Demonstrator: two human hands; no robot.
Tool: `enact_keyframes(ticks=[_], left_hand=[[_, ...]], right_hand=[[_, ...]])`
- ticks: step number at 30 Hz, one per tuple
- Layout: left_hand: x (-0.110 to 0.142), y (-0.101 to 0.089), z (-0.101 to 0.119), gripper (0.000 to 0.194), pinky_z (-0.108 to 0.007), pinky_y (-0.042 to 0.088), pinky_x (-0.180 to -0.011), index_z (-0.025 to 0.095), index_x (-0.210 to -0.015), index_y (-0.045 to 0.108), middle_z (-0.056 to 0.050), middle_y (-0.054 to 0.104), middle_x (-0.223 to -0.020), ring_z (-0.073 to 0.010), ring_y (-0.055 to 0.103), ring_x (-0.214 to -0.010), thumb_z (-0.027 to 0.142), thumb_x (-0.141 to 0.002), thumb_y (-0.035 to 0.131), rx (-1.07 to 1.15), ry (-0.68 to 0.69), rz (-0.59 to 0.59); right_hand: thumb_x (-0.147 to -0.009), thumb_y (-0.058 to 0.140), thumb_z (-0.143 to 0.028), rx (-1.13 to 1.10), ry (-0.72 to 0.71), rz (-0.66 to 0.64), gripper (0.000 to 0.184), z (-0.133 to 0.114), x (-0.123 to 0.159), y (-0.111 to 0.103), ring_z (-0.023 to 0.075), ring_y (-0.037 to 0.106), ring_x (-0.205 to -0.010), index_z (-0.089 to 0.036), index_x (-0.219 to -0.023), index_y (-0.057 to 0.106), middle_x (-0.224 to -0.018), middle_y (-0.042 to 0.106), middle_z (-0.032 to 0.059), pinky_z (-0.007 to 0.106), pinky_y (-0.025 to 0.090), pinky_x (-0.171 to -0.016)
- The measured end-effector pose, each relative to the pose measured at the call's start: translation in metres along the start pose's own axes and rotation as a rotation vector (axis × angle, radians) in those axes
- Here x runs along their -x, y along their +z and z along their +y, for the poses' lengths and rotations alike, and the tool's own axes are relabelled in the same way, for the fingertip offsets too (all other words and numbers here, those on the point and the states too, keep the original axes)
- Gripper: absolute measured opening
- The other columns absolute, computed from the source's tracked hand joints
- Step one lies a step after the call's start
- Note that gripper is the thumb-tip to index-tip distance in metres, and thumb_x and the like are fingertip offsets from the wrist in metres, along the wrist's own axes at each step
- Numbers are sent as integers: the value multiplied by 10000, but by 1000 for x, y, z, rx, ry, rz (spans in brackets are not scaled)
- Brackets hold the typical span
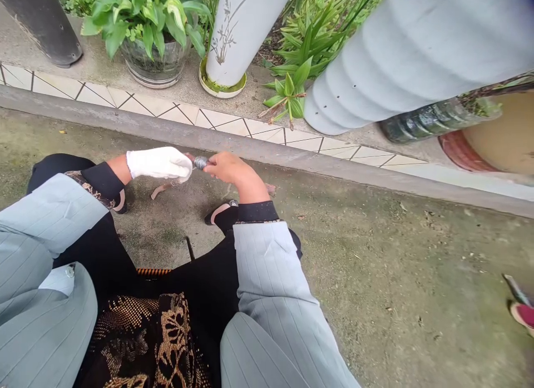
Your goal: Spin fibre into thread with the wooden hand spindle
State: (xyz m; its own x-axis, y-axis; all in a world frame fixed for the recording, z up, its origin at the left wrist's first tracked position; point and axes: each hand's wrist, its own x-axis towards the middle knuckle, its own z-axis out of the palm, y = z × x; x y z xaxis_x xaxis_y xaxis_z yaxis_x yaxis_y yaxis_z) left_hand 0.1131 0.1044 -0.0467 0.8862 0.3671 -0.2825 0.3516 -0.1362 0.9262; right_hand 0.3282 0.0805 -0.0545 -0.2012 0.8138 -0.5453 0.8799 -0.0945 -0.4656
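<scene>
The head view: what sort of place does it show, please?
Probably an outdoor yard or patio beside a small garden: a potted plant stands on a low tiled ledge, more greenery grows beyond, and the ground is stained, concrete-like.

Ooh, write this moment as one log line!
left hand: white-gloved, grip unclear | right hand: bare, pinching grey coil | grey coil: between hands
</scene>
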Motion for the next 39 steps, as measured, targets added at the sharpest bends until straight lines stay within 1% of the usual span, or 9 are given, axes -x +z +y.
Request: enact_keyframes(ticks=[3,5,8,11,16,25,32,35,39], left_hand=[[1,-4,-5,218,-190,340,-556,115,-714,604,15,563,-650,-64,429,-578,289,-846,597,-23,12,58],[1,-7,-8,213,-193,363,-551,113,-733,614,-3,586,-671,-72,464,-575,307,-821,629,43,29,108],[-1,-10,-12,248,-193,384,-528,107,-782,622,-41,614,-728,-73,481,-561,350,-832,622,168,82,253],[-1,-11,-14,271,-182,379,-503,106,-787,627,-60,621,-756,-70,473,-554,366,-857,599,176,69,294],[-1,-6,-9,279,-187,349,-469,122,-771,656,-40,606,-669,-74,450,-500,376,-863,588,99,-15,-1],[2,-5,-4,235,-195,337,-479,125,-744,667,-37,609,-655,-77,456,-500,329,-838,598,70,-27,17],[2,-10,-10,216,-190,355,-490,115,-716,626,-33,609,-661,-74,479,-528,312,-800,657,156,-16,134],[-3,-9,-12,269,-195,390,-506,109,-768,619,-52,632,-732,-66,478,-532,371,-815,659,255,56,275],[-8,-4,-13,321,-186,386,-494,104,-781,627,-71,642,-760,-56,463,-515,418,-849,623,233,24,246]], right_hand=[[-784,614,-244,-19,-201,-505,173,-3,13,-4,97,497,-517,-151,-638,610,-602,588,8,244,381,-534],[-773,656,-315,-248,-383,-623,191,-1,22,-11,78,490,-520,-149,-685,624,-624,588,-7,218,385,-518],[-762,689,-459,-700,-481,-210,321,5,32,-23,59,469,-526,-153,-728,597,-653,574,-14,193,386,-503],[-790,667,-509,-933,-347,298,371,10,28,-27,54,438,-511,-172,-714,530,-640,536,-20,179,368,-472],[-830,626,-439,-818,-150,427,298,14,5,-16,77,454,-518,-169,-732,550,-635,554,3,197,381,-476],[-816,594,-273,76,2,81,155,2,-4,2,164,583,-689,-153,-750,666,-692,653,67,273,393,-637],[-772,653,-287,-196,-335,-527,151,-1,20,-9,84,492,-529,-155,-703,628,-624,592,-9,217,376,-519],[-775,671,-440,-640,-476,-192,297,4,28,-20,71,479,-535,-153,-748,600,-666,596,-1,194,382,-496],[-830,618,-470,-851,-302,323,330,9,15,-18,62,447,-510,-160,-737,552,-664,574,10,185,360,-460]])
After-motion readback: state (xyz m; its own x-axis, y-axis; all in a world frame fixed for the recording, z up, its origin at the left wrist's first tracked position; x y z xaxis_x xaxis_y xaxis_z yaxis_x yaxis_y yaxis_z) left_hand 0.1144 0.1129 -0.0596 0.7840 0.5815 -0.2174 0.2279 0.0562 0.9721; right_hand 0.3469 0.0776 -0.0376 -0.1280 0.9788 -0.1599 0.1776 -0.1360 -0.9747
